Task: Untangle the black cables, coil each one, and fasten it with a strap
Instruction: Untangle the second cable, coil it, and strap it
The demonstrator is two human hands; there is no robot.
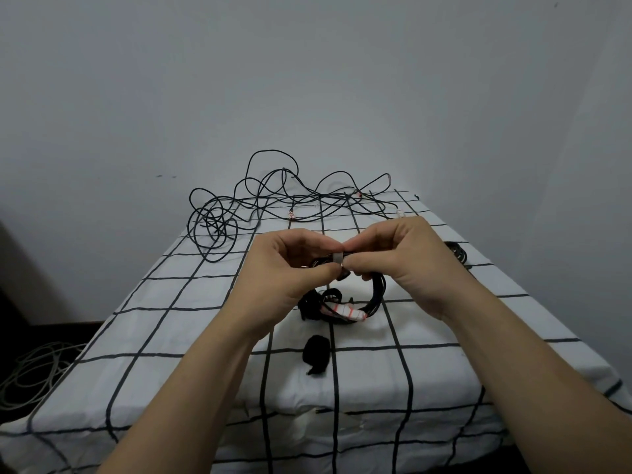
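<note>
I hold a coiled black cable (378,292) upright above the middle of the checked tablecloth (171,302). A grey strap (338,258) wraps the top of the coil. My left hand (290,268) pinches the coil and strap from the left; my right hand (400,258) pinches them from the right. A white tag with red marks (345,311) hangs at the coil's bottom. A tangle of loose black cables (260,200) lies at the table's far edge.
A small bundle of black straps (317,354) lies on the cloth in front of me. Another black coil (456,251) sits at the right, partly behind my right hand. Grey cables (30,371) lie on the floor at the left.
</note>
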